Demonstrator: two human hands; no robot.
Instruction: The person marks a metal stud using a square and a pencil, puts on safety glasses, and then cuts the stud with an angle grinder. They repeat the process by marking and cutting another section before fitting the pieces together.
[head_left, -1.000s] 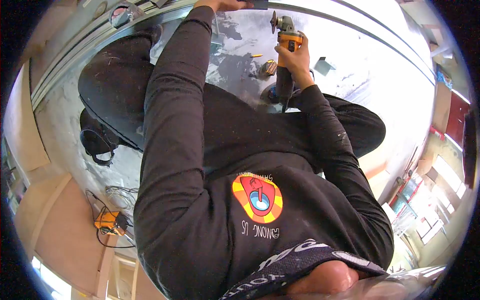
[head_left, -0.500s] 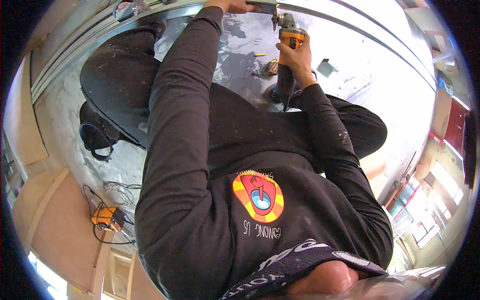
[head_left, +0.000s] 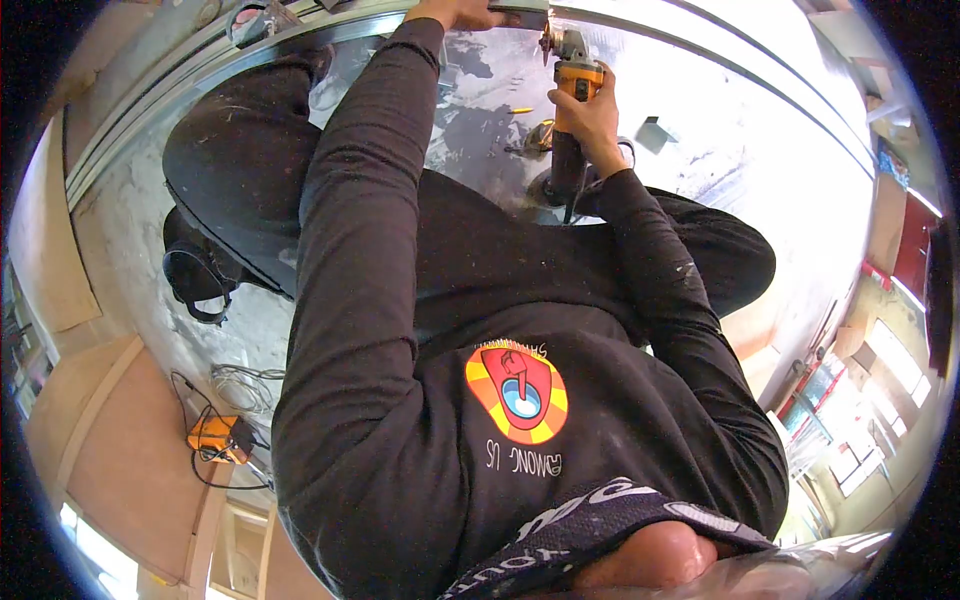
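Observation:
My right hand [head_left: 597, 118] is wrapped round the body of an orange and black angle grinder [head_left: 568, 160]. The grinder's head points away from me, and its thin disc [head_left: 546, 45] stands at the end of a grey metal piece [head_left: 520, 18]. At the top edge of the view, my left hand [head_left: 455, 12] grips that metal piece from the left, its fingers partly cut off by the frame. Long metal rails [head_left: 690, 45] run across just beyond both hands.
Between my folded legs and the rails lie a yellow pencil [head_left: 521, 110], a tape measure [head_left: 540, 136] and a small grey offcut [head_left: 656, 131]. A round pink-and-grey object [head_left: 250, 24] sits by the rails. An orange corded device [head_left: 220, 438] and coiled cable [head_left: 243, 385] lie at lower left.
The view has shifted very slightly. Both hands keep their hold, and the grinder's disc stays by the end of the metal piece.

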